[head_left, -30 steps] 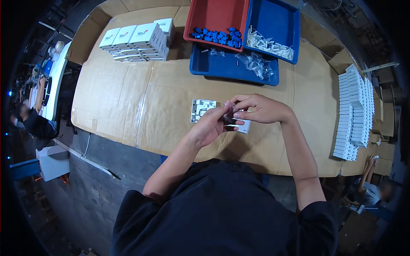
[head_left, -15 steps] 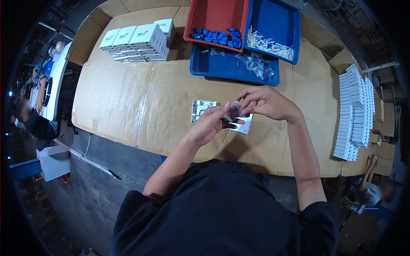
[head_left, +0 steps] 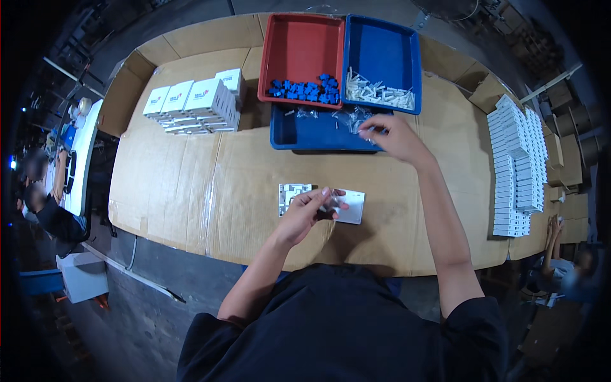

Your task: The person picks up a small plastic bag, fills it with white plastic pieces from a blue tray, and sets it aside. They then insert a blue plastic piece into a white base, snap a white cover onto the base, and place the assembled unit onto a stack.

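Note:
My left hand (head_left: 302,216) is closed on a small clear plastic bag (head_left: 332,202), pinched between thumb and fingers. Beneath it on the cardboard lie a white flat box (head_left: 353,209) and, to the left, a white-and-grey patterned piece (head_left: 290,194), both partly covered by the hand. My right hand (head_left: 396,137) hovers over the front right part of the lower blue tray (head_left: 324,137), close to some clear bags (head_left: 347,121). Its fingers are loosely curled and apart, with nothing visible in them.
Behind stand a red tray (head_left: 302,54) with blue plastic pieces (head_left: 305,90) and a blue tray (head_left: 382,54) with white plugs (head_left: 379,94). White boxes (head_left: 200,99) are stacked at the far left, more white boxes (head_left: 519,169) at the right. Other people work at both sides.
My right hand has left the small bag and moved away to the lower blue tray. My left hand keeps hold of the bag. The view has tilted up, so the table sits lower.

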`<state>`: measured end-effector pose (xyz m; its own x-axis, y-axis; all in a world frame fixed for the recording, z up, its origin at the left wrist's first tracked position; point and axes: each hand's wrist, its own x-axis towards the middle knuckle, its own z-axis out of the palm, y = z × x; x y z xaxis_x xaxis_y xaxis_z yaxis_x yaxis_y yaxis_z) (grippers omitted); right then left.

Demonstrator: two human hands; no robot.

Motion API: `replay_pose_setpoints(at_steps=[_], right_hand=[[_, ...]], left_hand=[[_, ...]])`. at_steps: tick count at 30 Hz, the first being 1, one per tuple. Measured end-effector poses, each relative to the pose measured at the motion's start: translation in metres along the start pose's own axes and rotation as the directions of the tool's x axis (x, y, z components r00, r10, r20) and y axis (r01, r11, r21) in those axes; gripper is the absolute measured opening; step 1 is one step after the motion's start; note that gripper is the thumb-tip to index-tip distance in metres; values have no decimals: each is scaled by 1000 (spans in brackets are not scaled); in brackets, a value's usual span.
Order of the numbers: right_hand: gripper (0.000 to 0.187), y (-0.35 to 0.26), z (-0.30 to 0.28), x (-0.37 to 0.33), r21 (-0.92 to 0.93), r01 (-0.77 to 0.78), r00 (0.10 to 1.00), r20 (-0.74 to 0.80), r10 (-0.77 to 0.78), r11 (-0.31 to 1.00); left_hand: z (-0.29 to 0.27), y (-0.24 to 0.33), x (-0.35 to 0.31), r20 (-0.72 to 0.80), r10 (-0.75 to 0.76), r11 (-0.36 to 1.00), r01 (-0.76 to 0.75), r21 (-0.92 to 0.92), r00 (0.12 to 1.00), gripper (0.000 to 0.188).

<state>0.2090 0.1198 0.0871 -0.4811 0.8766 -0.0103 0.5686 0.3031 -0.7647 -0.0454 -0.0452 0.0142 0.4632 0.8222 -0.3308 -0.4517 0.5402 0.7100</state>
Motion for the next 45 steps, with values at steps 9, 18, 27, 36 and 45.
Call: replay_pose_setpoints(at_steps=[9, 18, 27, 36, 45], right_hand=[[14, 99, -35, 74, -376, -251, 876, -480, 44, 892], [11, 99, -4, 110, -500, -412, 834, -545, 93, 762], [12, 79, -30, 94, 90, -71, 733, -671, 113, 993], [15, -48, -12, 0, 435, 53, 935, -337, 108, 899], [12, -82, 32, -32, 343, 46, 998, -50, -31, 938]], left_hand=[[1, -15, -7, 145, 19, 977, -49, 207, 989, 40], [9, -10, -9, 130, 2, 983, -26, 182, 992, 44], [22, -1, -17, -45, 377, 862, -333, 381, 925, 39], [17, 25, 13, -167, 266, 844, -313, -435, 949, 54], [22, 23, 3, -70, 175, 941, -188, -280, 982, 51]])
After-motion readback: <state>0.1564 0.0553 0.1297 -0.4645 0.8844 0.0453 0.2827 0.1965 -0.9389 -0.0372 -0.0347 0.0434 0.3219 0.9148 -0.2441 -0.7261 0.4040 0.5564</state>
